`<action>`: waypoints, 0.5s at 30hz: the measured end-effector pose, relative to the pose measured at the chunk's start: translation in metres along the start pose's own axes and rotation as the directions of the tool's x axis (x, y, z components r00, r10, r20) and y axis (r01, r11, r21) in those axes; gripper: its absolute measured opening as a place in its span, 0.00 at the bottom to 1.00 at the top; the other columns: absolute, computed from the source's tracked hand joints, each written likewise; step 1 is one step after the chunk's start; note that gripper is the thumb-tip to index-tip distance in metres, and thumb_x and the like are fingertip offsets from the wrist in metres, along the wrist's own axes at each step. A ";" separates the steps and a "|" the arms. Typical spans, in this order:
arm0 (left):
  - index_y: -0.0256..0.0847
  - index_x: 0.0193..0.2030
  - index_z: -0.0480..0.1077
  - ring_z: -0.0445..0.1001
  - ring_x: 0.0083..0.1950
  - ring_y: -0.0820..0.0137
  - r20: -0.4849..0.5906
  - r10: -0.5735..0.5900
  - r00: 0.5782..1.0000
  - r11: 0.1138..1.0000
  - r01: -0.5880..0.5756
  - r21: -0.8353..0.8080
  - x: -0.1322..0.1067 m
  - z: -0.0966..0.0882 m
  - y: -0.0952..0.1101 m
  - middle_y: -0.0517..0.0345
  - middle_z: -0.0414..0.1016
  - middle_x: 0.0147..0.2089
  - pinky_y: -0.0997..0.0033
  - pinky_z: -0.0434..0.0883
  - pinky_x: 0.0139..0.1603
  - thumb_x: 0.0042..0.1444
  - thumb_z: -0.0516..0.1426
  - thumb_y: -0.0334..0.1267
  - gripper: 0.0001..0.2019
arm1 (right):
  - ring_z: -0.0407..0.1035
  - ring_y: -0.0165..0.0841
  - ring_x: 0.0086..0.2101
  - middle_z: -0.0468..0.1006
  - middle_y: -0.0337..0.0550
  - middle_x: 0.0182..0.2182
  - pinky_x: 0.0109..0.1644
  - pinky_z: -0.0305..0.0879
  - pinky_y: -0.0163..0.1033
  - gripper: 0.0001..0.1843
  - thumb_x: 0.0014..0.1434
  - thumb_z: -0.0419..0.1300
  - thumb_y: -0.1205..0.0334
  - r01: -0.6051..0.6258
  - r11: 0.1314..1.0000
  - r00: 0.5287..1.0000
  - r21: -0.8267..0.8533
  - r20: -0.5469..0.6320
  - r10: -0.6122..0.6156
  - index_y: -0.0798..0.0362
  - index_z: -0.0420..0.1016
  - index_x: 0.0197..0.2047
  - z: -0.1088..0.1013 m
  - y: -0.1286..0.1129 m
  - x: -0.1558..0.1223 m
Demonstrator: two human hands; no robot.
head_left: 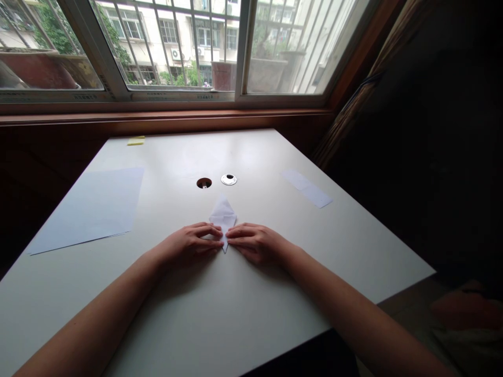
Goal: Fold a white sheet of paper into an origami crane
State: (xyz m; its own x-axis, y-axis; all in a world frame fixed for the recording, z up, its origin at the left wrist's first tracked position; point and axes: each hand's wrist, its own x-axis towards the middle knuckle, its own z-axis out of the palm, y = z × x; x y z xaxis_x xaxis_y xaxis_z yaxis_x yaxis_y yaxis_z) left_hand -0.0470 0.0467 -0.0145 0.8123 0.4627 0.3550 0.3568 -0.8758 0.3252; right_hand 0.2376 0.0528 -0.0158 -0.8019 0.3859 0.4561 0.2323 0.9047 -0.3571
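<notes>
A small sheet of white paper folded into a pointed kite shape lies on the white table, one point toward the window and a narrow point toward me. On its left edge, near the narrow end, are the bent fingertips of my left hand. My right hand presses its closed-together fingertips on the opposite edge. Both hands pinch the folded paper against the table top. The undersides of the fingers and the thumbs are partly hidden.
Large white sheets lie at the left, and narrow paper strips at the right. Beyond the folded paper are a round hole and a metal cover. A yellow pad sits near the back edge, below the barred window.
</notes>
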 end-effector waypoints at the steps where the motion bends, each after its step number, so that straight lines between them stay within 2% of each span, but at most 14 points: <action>1: 0.52 0.57 0.74 0.73 0.61 0.65 0.008 0.012 1.000 1.000 -0.012 -0.002 0.000 -0.001 0.001 0.52 0.75 0.57 0.62 0.70 0.65 0.65 0.57 0.37 0.15 | 0.72 0.38 0.54 0.79 0.47 0.52 0.58 0.74 0.46 0.18 0.63 0.59 0.69 -0.002 1.000 1.000 -0.002 0.000 0.002 0.50 0.77 0.55 0.000 0.000 0.000; 8: 0.52 0.56 0.75 0.72 0.60 0.63 0.035 0.024 0.999 1.000 -0.024 0.001 0.004 -0.004 0.007 0.52 0.74 0.56 0.62 0.69 0.64 0.63 0.59 0.36 0.16 | 0.71 0.37 0.53 0.78 0.47 0.53 0.58 0.72 0.44 0.16 0.62 0.60 0.68 -0.022 0.999 0.999 -0.026 0.026 0.023 0.50 0.78 0.53 0.001 0.001 0.000; 15: 0.48 0.57 0.74 0.71 0.59 0.62 0.021 0.026 0.999 0.999 -0.025 -0.038 0.002 -0.001 0.007 0.47 0.73 0.54 0.60 0.71 0.62 0.63 0.58 0.34 0.16 | 0.71 0.38 0.51 0.76 0.45 0.53 0.56 0.72 0.45 0.17 0.62 0.61 0.65 -0.036 0.993 0.999 -0.109 0.032 0.039 0.46 0.77 0.54 0.001 0.003 -0.004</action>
State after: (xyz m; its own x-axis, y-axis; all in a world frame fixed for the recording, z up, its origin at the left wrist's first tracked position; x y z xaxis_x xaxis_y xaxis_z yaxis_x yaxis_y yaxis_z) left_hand -0.0436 0.0420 -0.0109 0.8306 0.4369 0.3452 0.3183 -0.8812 0.3494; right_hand 0.2409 0.0540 -0.0196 -0.8094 0.4152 0.4154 0.3192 0.9047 -0.2822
